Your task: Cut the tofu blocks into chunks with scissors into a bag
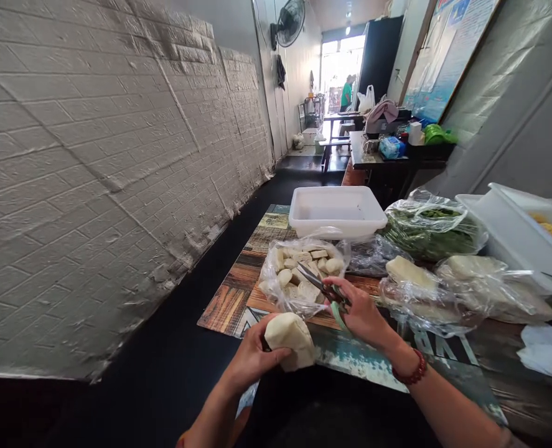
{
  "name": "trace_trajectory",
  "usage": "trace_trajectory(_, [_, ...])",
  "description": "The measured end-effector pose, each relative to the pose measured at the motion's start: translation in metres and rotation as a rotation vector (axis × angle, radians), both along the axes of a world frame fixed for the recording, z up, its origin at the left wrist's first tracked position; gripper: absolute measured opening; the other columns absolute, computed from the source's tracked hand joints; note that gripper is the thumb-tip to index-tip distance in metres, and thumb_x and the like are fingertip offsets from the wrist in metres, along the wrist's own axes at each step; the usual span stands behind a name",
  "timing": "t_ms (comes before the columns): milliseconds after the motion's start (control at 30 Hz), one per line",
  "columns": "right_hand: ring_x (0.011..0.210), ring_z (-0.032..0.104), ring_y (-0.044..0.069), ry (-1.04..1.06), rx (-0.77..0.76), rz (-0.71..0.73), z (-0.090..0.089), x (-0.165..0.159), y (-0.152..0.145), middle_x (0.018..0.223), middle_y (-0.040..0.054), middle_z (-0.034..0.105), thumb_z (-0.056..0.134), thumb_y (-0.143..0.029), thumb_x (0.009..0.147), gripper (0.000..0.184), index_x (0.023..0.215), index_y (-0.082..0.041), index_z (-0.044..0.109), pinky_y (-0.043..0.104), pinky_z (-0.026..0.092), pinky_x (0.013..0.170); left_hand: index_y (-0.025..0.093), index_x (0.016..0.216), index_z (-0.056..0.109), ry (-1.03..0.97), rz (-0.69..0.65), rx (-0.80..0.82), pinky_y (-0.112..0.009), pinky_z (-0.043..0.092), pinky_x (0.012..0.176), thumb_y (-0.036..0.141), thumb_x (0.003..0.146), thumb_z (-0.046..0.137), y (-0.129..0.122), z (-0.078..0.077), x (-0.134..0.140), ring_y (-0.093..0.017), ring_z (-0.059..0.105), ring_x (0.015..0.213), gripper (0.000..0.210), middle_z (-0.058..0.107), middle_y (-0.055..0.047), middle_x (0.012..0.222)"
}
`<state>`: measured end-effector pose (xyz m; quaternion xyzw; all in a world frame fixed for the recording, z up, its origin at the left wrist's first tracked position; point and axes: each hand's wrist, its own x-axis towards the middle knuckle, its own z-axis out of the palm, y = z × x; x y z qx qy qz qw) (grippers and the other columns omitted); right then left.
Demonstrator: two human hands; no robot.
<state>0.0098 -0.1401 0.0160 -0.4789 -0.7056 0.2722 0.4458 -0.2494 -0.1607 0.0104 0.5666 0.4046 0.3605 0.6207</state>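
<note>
Pale and smooth, a block of what looks like tofu or a soft cake sits in the left hand, fingers curled under and around its near end, held just above the near edge of the counter. It looks soft and moist, probably light but easy to crush or break, and likely slippery; a cradling hold from below with the palm, as here, seems safer than a pinch at the corners. The right hand, with a red bead bracelet at the wrist, is closed around the green handles of scissors. The blades stand slightly apart and point away toward the bag, a little beyond the block and not touching it.

Just past the blades lies an open clear bag holding cut pieces of the same pale stuff. To its right, two more bags hold larger uncut pieces. Farther back stand a white tub, which looks empty, and a bag of greens, with another white bin at the right edge holding something yellow. Beyond, a person in a green top stands near the bright doorway.
</note>
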Motion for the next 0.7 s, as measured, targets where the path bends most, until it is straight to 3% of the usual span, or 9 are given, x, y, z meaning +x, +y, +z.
trace_trajectory(167, [0.088,0.071,0.022,-0.019,-0.151,0.021,-0.027,0.015,-0.021,0.102,0.0067,0.074,0.059,-0.022,0.082,0.032,0.114,-0.021,0.063,0.035,0.057,0.081,0.017,0.109,0.068,-0.095,0.15,-0.14,-0.031,0.053,0.078,0.031,0.061,0.087,-0.001,-0.013,0.003,-0.023,0.066,0.088,0.053,0.073,-0.008,0.097])
trace_trajectory(267, [0.094,0.071,0.027,0.043,-0.222,0.004,-0.033,0.027,-0.019,0.104,0.0093,0.075,0.065,-0.028,0.08,0.038,0.116,-0.02,0.062,0.042,0.055,0.088,0.015,0.104,0.068,-0.258,0.326,-0.204,-0.033,0.055,0.079,0.031,0.058,0.09,0.003,-0.005,0.007,-0.025,0.069,0.086,0.053,0.074,-0.009,0.095])
trace_trajectory(400, [0.1,0.07,0.026,0.263,-0.292,0.066,-0.008,0.031,-0.005,0.105,0.0108,0.074,0.069,-0.041,0.082,0.052,0.126,-0.019,0.053,0.042,0.054,0.092,0.016,0.107,0.066,-0.513,0.532,-0.155,-0.032,0.057,0.083,0.026,0.058,0.09,0.02,0.029,0.02,-0.023,0.069,0.092,0.056,0.074,-0.009,0.104])
trace_trajectory(533, [0.09,0.069,0.023,0.46,-0.276,0.171,0.033,0.02,0.007,0.109,0.0112,0.073,0.072,-0.047,0.081,0.054,0.124,-0.021,0.053,0.038,0.056,0.084,0.019,0.11,0.065,-0.656,0.6,-0.049,-0.028,0.056,0.086,0.024,0.064,0.087,0.04,0.06,0.038,-0.02,0.069,0.097,0.051,0.074,-0.005,0.1])
trace_trajectory(700, [0.082,0.067,0.019,0.686,-0.166,0.29,0.059,0.014,0.02,0.117,0.0119,0.068,0.066,-0.051,0.086,0.048,0.124,-0.025,0.051,0.031,0.056,0.073,0.019,0.114,0.064,-0.7,0.633,0.019,-0.03,0.055,0.088,0.024,0.067,0.084,0.055,0.073,0.048,-0.021,0.07,0.097,0.051,0.075,-0.006,0.101])
